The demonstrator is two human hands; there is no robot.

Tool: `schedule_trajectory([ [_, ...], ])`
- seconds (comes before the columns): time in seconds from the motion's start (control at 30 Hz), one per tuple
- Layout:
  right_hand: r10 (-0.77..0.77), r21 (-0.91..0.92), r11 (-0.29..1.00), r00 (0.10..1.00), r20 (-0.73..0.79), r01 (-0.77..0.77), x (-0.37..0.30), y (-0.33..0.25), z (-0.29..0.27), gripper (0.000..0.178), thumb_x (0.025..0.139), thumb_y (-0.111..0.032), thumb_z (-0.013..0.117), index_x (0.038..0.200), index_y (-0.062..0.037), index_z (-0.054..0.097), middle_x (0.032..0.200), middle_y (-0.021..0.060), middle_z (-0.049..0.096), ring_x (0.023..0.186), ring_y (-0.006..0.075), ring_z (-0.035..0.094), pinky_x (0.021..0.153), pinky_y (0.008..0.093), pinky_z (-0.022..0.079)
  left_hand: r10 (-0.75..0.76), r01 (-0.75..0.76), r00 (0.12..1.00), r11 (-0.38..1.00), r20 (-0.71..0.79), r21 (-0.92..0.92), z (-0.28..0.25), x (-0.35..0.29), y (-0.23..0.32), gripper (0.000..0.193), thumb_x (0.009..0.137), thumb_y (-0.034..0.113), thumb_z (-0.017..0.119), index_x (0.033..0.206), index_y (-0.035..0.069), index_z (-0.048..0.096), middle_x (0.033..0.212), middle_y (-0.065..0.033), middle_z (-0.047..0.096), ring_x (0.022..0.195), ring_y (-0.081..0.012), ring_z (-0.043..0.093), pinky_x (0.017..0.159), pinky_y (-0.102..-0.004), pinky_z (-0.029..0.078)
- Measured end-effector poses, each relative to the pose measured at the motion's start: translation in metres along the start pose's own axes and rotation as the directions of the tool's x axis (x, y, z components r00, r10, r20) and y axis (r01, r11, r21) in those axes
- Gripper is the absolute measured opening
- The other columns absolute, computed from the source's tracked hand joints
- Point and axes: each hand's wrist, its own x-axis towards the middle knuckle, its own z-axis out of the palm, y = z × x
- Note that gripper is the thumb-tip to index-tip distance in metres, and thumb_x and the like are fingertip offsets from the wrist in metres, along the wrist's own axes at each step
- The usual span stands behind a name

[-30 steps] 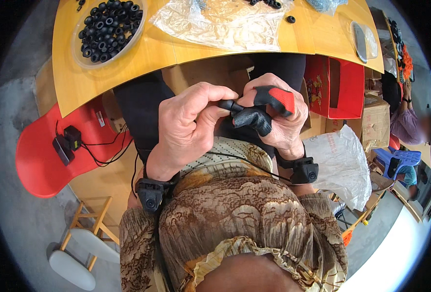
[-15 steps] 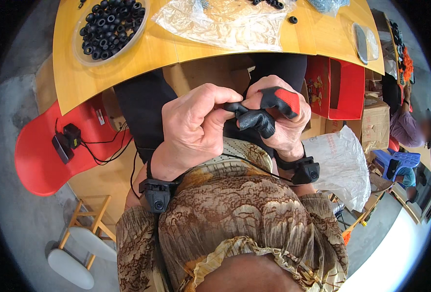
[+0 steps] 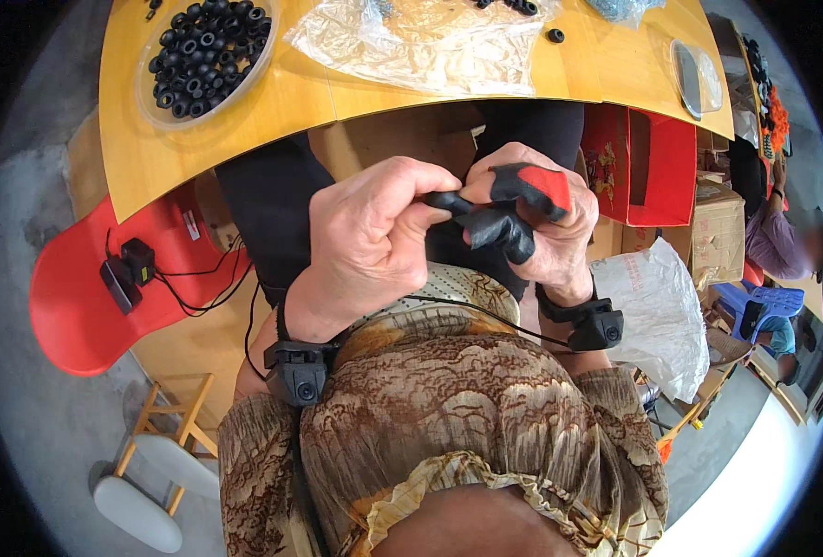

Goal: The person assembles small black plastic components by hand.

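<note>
Over my lap, a small black rubber-looking piece (image 3: 446, 200) is pinched between the thumb and forefinger of my left hand (image 3: 365, 232). Its other end meets the fingertips of my right hand (image 3: 560, 232), which close on it from the right. Black and red-and-black finger covers (image 3: 532, 188) sit on the thumb and forefinger of that hand, and they hide part of the piece. At the upper left of the table, a clear round tub (image 3: 267, 70) holds many similar-looking small black rubber pieces (image 3: 202, 56).
A crumpled clear plastic bag (image 3: 411, 46) lies on the wooden table (image 3: 309, 97), with one loose black piece (image 3: 555, 36) beside it. A red box (image 3: 660, 167) stands under the table at right. A red chair (image 3: 77, 288) with cables is at left. Another person sits far right.
My right wrist has shifted slightly to the right and turned a little. Both hands keep their grip on the black piece, and my left hand has hardly moved.
</note>
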Motion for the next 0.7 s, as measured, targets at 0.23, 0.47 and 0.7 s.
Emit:
schedule_trajectory([
  [0.23, 0.081, 0.185, 0.980, 0.996, -0.027, -0.074, -0.006, 0.010, 0.008, 0.017, 0.068, -0.011, 0.070, 0.076, -0.0043, 0.056, 0.072, 0.0049, 0.057, 0.063, 0.0169, 0.058, 0.055, 0.0258, 0.045, -0.087, 0.086, 0.996, 0.995, -0.010, -0.059, 0.008, -0.007, -0.004, 0.020, 0.067, -0.011, 0.058, 0.080, 0.003, 0.055, 0.063, -0.0081, 0.054, 0.054, -0.0183, 0.055, 0.050, -0.0240, 0.042],
  [0.47, 0.111, 0.126, 0.987, 0.992, -0.065, -0.102, -0.015, 0.008, 0.010, 0.018, 0.069, -0.009, 0.070, 0.074, -0.0035, 0.054, 0.070, 0.0032, 0.054, 0.060, 0.0127, 0.053, 0.055, 0.0231, 0.042, -0.072, 0.071, 0.997, 0.996, -0.010, -0.058, 0.013, -0.012, -0.006, 0.020, 0.068, -0.012, 0.056, 0.080, 0.004, 0.054, 0.060, -0.0059, 0.053, 0.051, -0.0141, 0.054, 0.048, -0.0230, 0.041],
  [0.7, 0.322, 0.431, 0.850, 0.946, 0.029, -0.302, -0.016, 0.005, 0.010, 0.018, 0.067, -0.003, 0.071, 0.071, -0.0035, 0.053, 0.067, 0.0012, 0.053, 0.060, 0.0093, 0.050, 0.054, 0.0217, 0.040, -0.147, 0.152, 0.988, 0.961, 0.038, -0.229, 0.017, -0.016, -0.005, 0.017, 0.071, -0.013, 0.053, 0.080, 0.002, 0.054, 0.061, -0.0026, 0.053, 0.053, -0.0079, 0.053, 0.049, -0.0199, 0.041],
])
